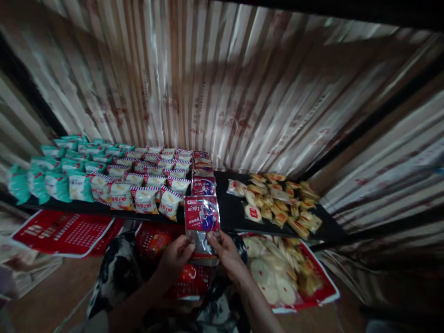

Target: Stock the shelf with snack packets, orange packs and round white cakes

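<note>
Between my two hands is a red snack packet [203, 215] with white lettering, a purple figure and a grey lower part. My left hand [176, 254] pinches its lower left edge, and my right hand [225, 252] grips the lower right edge with the thumb on the front. The packet stands upright in front of the dark shelf's edge. Behind it, a column of similar red packets [203, 185] runs back on the shelf. To their left are rows of white chip bags [145, 199] with striped tops.
Teal bags [81, 185] stand in rows at the shelf's left end. Yellow and clear wrapped snacks [277, 199] lie loosely piled on the dark shelf [231, 215] at right. Below sit a red bag of round crackers [274, 268] and a flat red bag [65, 231]. Pleated sheeting [208, 92] hangs behind.
</note>
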